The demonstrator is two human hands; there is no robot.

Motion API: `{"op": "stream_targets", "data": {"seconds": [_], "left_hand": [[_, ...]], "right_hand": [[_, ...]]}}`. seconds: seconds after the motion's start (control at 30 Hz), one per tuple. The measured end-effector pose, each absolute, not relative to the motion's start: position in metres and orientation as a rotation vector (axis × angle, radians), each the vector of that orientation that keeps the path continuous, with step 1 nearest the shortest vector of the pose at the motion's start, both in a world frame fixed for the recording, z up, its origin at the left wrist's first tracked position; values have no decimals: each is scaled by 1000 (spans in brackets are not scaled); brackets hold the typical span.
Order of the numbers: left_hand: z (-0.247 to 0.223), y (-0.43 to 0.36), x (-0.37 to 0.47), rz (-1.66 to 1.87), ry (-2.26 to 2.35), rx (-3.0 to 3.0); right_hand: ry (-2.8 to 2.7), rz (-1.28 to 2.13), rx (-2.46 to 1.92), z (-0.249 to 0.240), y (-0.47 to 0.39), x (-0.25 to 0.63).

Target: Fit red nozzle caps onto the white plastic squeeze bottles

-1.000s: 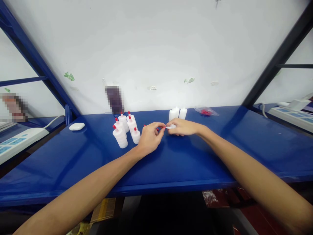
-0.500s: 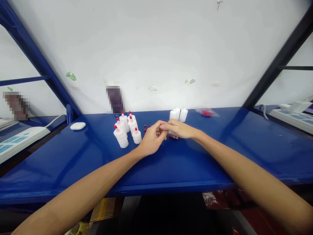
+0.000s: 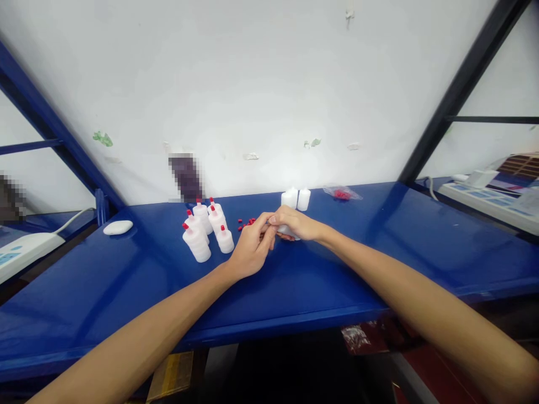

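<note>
If R hand [image 3: 300,223] squeezes the bottle [image 3: 288,230] too hard, it could prob. slip or twist out of line w/ L hand [image 3: 251,248]. R fingers grip the bottle, mostly hidden, nr mid worktop [image 3: 311,283]; L fingers bunch against R's, so can't tell what, if anything, they hold. Forearms [image 3: 164,325] angle in from both sides; loose caps [image 3: 252,221] lie just beyond.

The right hand [image 3: 297,223] grips a white bottle [image 3: 288,230] and meets the left hand [image 3: 251,248] above the blue desk [image 3: 320,280]. Red-tipped squeeze bottles [image 3: 196,245] stand left of loose red caps [image 3: 240,221]; more white bottles [image 3: 304,200] and a clear bag [image 3: 356,196] of red pieces [image 3: 341,194] sit farther back.
</note>
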State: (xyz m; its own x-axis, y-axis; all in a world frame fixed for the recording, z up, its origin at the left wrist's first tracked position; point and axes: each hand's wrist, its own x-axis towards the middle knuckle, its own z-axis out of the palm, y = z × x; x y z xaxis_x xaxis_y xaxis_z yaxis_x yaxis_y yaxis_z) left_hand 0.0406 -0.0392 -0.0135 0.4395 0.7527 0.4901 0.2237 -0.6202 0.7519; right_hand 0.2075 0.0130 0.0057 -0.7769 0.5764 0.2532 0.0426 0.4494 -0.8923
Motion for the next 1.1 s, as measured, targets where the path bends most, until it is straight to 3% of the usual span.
{"op": "stream_targets", "data": {"seconds": [0.2, 0.37, 0.53, 0.7, 0.93, 1.1], "left_hand": [[-7, -35, 34, 1351, 966, 2419], [35, -30, -1, 1699, 1293, 2909], [66, -35, -45, 879, 1335, 3124], [70, -39, -61, 729, 1427, 3142], [66, -36, -61, 622, 1489, 3186], [64, -41, -56, 752, 1575, 3192]], "right_hand": [[-2139, 1160, -581, 7, 7, 205], [-2121, 969, -749, 8, 4, 204], [-2023, 674, -888, 2, 7, 200], [-1909, 502, -929, -7, 7, 195], [-1707, 976, -755, -15, 11, 193], [-1672, 1106, -697, -15, 15, 191]]}}
